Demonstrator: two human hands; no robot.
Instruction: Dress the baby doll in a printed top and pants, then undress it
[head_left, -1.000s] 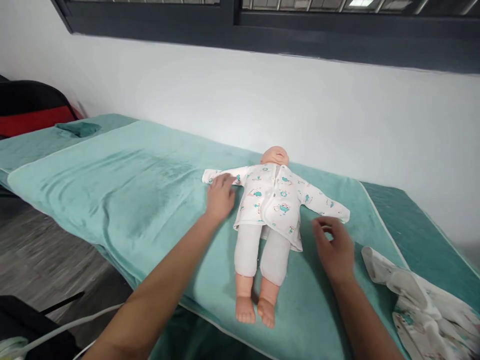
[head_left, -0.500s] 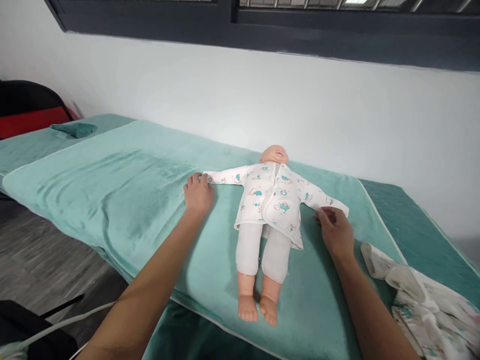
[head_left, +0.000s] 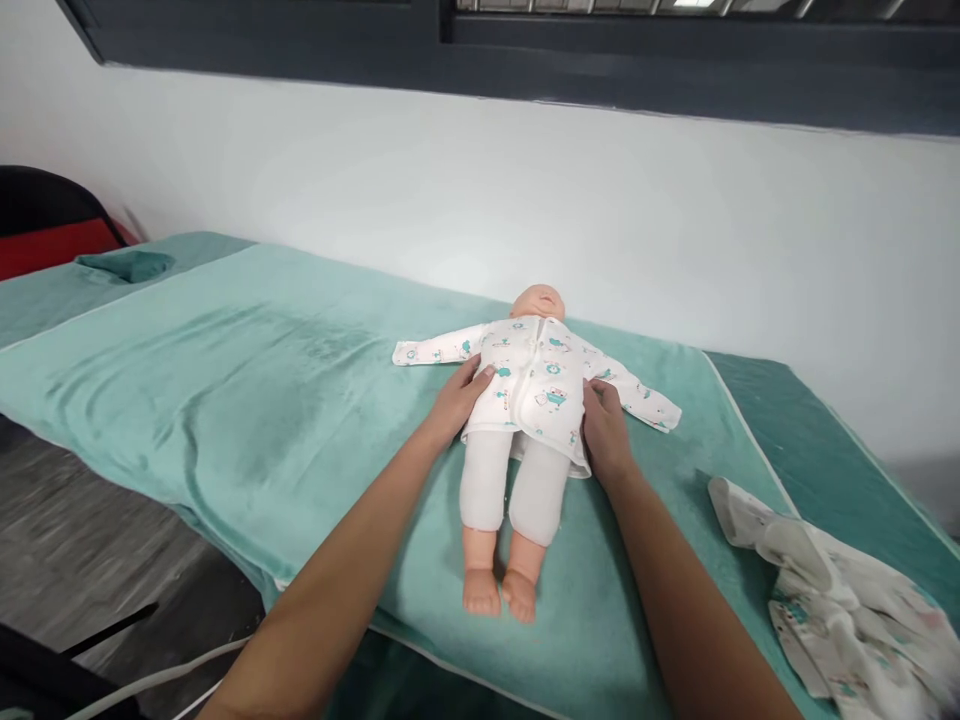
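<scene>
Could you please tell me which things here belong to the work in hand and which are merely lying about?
In use:
printed jacket, left hand and right hand at its sides
doll wearing it
green cover beneath

Apparently lying about:
crumpled printed garment
dark green cloth
white cable

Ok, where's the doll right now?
In the head view, the doll lies just right of centre on the green blanket, between the left hand and right hand, its head nearest the wall.
</scene>
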